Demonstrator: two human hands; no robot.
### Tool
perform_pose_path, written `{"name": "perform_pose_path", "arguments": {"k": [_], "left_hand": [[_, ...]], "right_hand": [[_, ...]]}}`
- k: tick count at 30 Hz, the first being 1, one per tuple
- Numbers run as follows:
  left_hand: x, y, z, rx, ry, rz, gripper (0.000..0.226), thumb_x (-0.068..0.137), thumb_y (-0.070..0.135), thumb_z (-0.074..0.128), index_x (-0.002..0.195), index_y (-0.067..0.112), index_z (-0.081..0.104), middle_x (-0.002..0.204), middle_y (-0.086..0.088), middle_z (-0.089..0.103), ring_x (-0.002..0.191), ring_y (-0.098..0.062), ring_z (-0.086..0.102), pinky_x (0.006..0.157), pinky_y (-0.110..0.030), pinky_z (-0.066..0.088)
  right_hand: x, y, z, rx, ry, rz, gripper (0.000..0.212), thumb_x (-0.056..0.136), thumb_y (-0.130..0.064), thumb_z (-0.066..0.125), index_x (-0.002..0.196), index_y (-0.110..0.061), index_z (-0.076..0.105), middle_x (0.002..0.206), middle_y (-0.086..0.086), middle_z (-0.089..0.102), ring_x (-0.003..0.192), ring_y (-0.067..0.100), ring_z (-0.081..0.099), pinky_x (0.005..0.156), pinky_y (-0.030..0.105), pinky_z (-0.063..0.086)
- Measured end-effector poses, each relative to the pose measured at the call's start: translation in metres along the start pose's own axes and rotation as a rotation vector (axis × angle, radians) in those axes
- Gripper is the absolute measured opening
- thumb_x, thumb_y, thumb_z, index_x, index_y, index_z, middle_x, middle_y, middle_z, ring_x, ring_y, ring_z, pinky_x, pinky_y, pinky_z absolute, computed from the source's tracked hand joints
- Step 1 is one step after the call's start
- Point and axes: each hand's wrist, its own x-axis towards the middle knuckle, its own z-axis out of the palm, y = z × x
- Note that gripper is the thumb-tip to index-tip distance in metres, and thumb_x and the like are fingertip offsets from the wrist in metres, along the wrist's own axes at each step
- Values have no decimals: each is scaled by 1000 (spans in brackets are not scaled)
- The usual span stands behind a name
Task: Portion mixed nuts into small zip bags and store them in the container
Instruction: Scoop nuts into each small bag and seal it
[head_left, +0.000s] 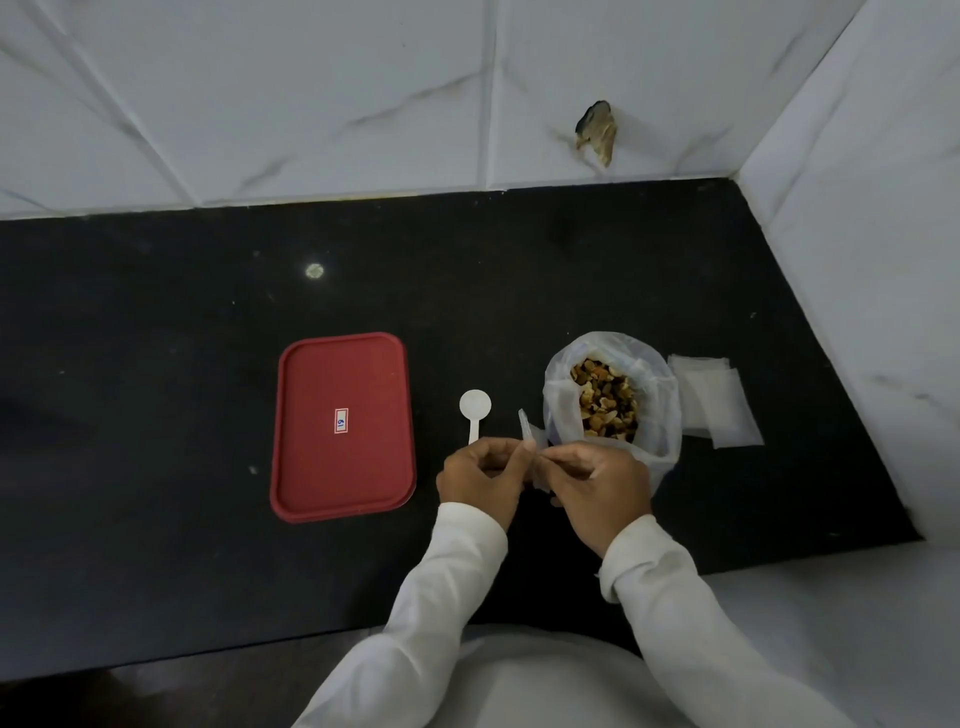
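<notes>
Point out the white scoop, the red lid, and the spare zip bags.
white scoop (475, 404): head view, on its round bowl.
red lid (343, 374): head view, flat top above the label.
spare zip bags (719, 400): head view, middle of the pile.

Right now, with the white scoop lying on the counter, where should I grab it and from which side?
Take the white scoop by its handle, from the near side. It lies flat on the black counter with the round bowl pointing away, toward the wall, and the handle running back toward the left hand, whose knuckles cover its end. A pinch across the narrow handle probably suits best, since the bowl is wide and flat.

Home kitchen: black stone counter (467, 291) against marbled wall tiles (311, 104).
</notes>
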Motion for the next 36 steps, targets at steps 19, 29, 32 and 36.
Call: {"name": "perform_pose_path", "arguments": {"k": [19,29,32,36], "left_hand": [[0,6,6,76,28,73,10,86,27,73,77,26,75,69,9,73,67,-8,71,75,-31,61],[1,10,6,-101,13,15,7,87,16,72,82,13,76,79,-8,76,76,-27,74,75,-45,61],[-3,14,6,-149,-8,-3,3,85,11,74,84,11,76,81,-9,76,78,-27,74,74,-42,62],[-4,19,5,-72,-20,18,3,83,13,75,84,15,78,83,-1,76,83,-20,73,76,-36,62]], "right_hand": [[7,3,-7,7,-118,4,10,80,-34,76,80,-25,73,75,-11,72,72,3,68,74,29,58],[10,2,-12,60,-99,-111,13,90,-34,66,101,-30,71,85,-13,72,80,1,68,70,32,60],[15,2,-15,-6,-102,-138,18,90,-41,62,100,-31,73,87,-19,71,84,1,66,75,32,59],[16,0,-20,35,-131,-135,18,90,-40,62,96,-30,76,83,-15,74,81,4,69,74,35,60]]}}
